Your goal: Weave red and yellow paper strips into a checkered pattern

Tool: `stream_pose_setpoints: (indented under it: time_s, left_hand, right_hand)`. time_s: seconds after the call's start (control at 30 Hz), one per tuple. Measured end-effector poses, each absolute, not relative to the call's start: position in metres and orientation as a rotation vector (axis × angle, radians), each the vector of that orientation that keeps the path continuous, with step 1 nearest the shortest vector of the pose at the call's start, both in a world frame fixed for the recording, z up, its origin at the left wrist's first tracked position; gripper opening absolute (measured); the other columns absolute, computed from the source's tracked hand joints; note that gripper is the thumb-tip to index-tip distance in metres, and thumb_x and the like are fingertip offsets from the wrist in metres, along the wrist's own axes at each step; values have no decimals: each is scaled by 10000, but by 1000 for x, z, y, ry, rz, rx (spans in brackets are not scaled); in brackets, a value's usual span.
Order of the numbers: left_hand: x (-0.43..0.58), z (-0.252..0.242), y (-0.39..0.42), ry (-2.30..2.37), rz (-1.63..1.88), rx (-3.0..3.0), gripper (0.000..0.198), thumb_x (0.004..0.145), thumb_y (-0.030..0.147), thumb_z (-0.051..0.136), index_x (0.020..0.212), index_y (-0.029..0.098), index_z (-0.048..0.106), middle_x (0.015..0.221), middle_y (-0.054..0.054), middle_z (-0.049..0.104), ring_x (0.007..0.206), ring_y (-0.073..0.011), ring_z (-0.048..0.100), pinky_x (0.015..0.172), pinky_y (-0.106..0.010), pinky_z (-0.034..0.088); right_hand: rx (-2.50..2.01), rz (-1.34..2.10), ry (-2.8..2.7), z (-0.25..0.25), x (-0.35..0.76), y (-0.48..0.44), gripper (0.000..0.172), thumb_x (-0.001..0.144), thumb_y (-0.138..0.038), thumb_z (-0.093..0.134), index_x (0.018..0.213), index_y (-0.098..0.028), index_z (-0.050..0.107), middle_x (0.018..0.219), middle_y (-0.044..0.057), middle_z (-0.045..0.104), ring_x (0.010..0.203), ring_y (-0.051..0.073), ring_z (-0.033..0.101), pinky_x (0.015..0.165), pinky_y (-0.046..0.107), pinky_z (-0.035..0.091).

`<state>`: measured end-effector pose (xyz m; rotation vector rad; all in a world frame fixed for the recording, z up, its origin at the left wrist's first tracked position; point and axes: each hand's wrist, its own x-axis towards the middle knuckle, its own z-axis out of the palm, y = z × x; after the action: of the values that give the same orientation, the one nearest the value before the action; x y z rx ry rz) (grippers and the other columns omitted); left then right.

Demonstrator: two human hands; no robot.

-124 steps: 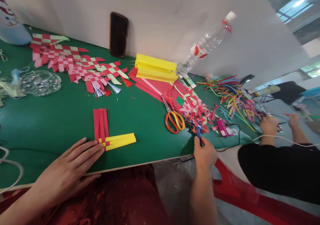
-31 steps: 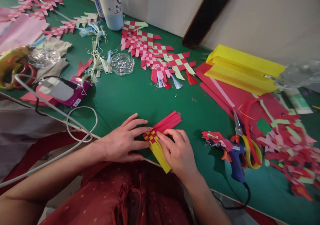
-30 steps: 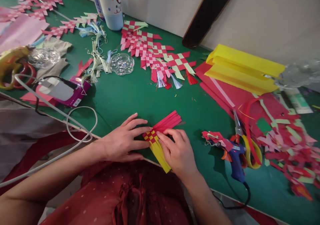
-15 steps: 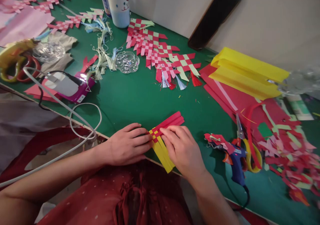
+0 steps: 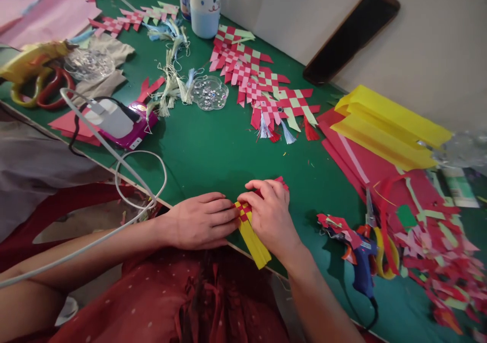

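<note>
A piece of woven paper strips (image 5: 244,212), checked in red and yellow, lies flat near the front edge of the green table. Its loose yellow strips (image 5: 255,245) point down toward me, and the red strips (image 5: 282,180) run up to the right, mostly covered. My left hand (image 5: 205,221) rests palm down, its closed fingers holding the weave's left side against the table. Over the red strips, my right hand (image 5: 271,218) bends its fingers and grips at the weave's upper right; the thumb is partly hidden.
Finished woven paper fish (image 5: 251,74) lie beyond, beside a dish of small eyes (image 5: 210,93). On the right are a blue glue gun (image 5: 363,267), scissors (image 5: 386,256), paper scraps (image 5: 437,262) and yellow sheets (image 5: 391,125). A white cable (image 5: 142,180) loops at left.
My right hand has shifted up over the red strips, covering most of them. The yellow strips now lie closer together. The whole view has shifted slightly.
</note>
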<state>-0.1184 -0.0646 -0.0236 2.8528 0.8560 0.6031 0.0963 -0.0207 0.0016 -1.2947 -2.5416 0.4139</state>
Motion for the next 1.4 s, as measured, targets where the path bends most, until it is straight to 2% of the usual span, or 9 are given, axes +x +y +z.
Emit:
stream_pose_setpoints:
  time_s: [0.17, 0.33, 0.57, 0.83, 1.0, 1.17, 1.4]
  left_hand:
    - [-118, -26, -65, 838, 618, 2838, 369, 976, 424, 493, 1235, 189, 613, 1278, -45, 638, 1165, -206, 560, 1080, -369, 395]
    - [-118, -26, -64, 835, 605, 2837, 365, 984, 415, 473, 1225, 180, 616, 1263, -48, 644, 1156, -215, 564, 1077, -375, 394]
    - [-117, -26, -64, 825, 595, 2839, 377, 984, 420, 470, 1235, 176, 609, 1269, -56, 637, 1158, -221, 563, 1073, -384, 403]
    - [-118, -25, -64, 823, 593, 2815, 372, 980, 409, 479, 1245, 180, 605, 1290, -57, 629, 1170, -208, 565, 1106, -383, 388]
    - [-117, -23, -62, 784, 555, 2796, 374, 963, 395, 506, 1225, 150, 610, 1312, -95, 612, 1312, -232, 485, 1179, -429, 308]
    - [-113, -19, -59, 751, 518, 2789, 331, 955, 342, 505, 1185, 134, 620, 1310, -115, 607, 1326, -249, 480, 1198, -432, 278]
    - [-111, -16, -58, 745, 491, 2788, 335, 937, 343, 521, 1186, 136, 610, 1280, -118, 612, 1309, -264, 492, 1174, -439, 311]
  right_hand:
    - [-1357, 329, -2471, 4, 98, -18, 257, 914, -111, 468, 905, -226, 697, 1094, 58, 652, 1078, 237, 470, 961, 436, 341]
    - [-1370, 328, -2544, 4, 96, -15, 244, 883, -89, 483, 832, -218, 684, 1146, 62, 646, 1089, 251, 466, 935, 446, 331]
    - [-1391, 365, -2521, 1, 91, -18, 228, 873, -79, 489, 806, -214, 661, 1159, 47, 648, 1104, 245, 467, 986, 447, 289]
    - [-1353, 211, -2400, 10, 109, -31, 183, 921, -161, 535, 1014, -203, 687, 1074, 68, 671, 1048, 231, 509, 936, 414, 386]
    - [-1382, 276, -2347, 6, 123, -60, 167, 926, -212, 577, 1042, -201, 696, 982, 71, 683, 949, 210, 553, 862, 386, 449]
    - [-1384, 322, -2334, -4, 127, -77, 215, 927, -175, 574, 1094, -217, 702, 960, 62, 674, 915, 195, 557, 838, 363, 460]
    - [-1358, 337, -2340, -8, 133, -77, 238, 929, -154, 569, 1100, -240, 711, 969, 49, 661, 937, 188, 524, 865, 356, 441]
